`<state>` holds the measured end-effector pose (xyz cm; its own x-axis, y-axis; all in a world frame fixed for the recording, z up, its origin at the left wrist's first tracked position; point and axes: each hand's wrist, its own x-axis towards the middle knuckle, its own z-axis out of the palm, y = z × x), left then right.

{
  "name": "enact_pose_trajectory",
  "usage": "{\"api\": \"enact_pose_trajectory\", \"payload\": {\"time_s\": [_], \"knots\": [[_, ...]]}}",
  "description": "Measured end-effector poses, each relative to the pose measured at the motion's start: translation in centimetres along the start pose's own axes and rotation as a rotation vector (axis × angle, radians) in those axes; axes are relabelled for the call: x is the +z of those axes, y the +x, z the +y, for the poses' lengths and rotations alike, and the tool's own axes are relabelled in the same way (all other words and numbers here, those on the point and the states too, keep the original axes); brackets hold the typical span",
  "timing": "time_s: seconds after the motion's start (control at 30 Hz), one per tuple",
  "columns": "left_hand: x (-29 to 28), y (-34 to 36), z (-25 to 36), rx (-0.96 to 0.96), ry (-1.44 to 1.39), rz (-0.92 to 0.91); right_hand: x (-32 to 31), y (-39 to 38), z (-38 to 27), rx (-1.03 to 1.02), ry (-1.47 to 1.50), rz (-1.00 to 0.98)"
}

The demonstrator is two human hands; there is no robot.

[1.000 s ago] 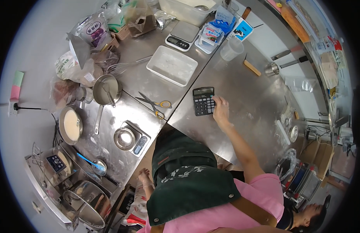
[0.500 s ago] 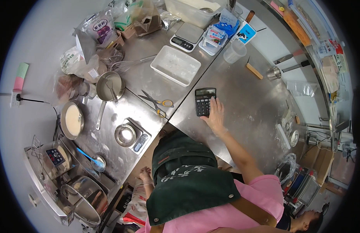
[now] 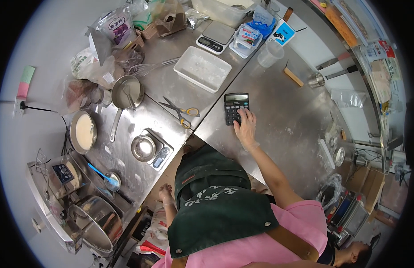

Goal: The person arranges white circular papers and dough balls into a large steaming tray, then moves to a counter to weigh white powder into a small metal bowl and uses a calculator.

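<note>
My right hand (image 3: pixel 245 131) rests its fingertips on the keys of a black calculator (image 3: pixel 231 118) on the steel table, fingers bent and apart, holding nothing. My left hand (image 3: pixel 166 193) hangs below the table edge beside my dark green apron (image 3: pixel 207 178), empty, with fingers loosely bent and apart. Left of the calculator lie open scissors (image 3: pixel 184 118) with yellow-and-grey handles. Beyond them is a white rectangular tray (image 3: pixel 202 68) with powder in it. A small steel bowl (image 3: pixel 143 148) sits on a digital scale (image 3: pixel 162 156).
At left are a saucepan (image 3: pixel 126 91), a pan of pale liquid (image 3: pixel 83 131) and a steel appliance (image 3: pixel 59 187). Bags (image 3: pixel 104 58), a second scale (image 3: pixel 218 33) and a measuring cup (image 3: pixel 269 53) stand at the back. A co-worker (image 3: pixel 349 252) is at lower right.
My right fingers have shifted on the calculator keys, from near its upper right toward the middle and lower part. The view has shifted slightly. My left hand stays low.
</note>
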<state>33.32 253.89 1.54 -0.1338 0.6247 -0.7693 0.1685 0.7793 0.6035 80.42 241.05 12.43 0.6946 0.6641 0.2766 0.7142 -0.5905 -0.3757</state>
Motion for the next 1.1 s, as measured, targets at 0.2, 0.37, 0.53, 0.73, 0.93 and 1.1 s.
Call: {"api": "enact_pose_trajectory", "payload": {"time_s": [0.2, 0.37, 0.53, 0.73, 0.93, 1.1], "knots": [[-0.5, 1.1, -0.2, 0.014, -0.002, -0.005, 0.1, 1.1, -0.9, -0.095, 0.043, -0.017], [-1.5, 1.6, -2.3, 0.026, -0.026, 0.095, -0.4, 1.3, -3.0, 0.138, 0.117, -0.105], [-0.4, 1.3, -3.5, 0.060, 0.086, 0.150, -0.3, -0.3, -1.6, 0.045, -0.098, -0.181], [1.2, -0.9, -1.0, 0.058, 0.020, 0.202, 1.0, 0.9, -1.1, 0.058, -0.130, -0.152], [1.1, -0.5, 0.1, 0.032, 0.053, 0.237, 1.1, 2.6, -2.5, 0.007, -0.142, -0.113], [0.6, -0.4, -1.5, -0.002, 0.014, 0.223, 1.3, 0.0, 0.1, 0.258, 0.067, 0.101]]}}
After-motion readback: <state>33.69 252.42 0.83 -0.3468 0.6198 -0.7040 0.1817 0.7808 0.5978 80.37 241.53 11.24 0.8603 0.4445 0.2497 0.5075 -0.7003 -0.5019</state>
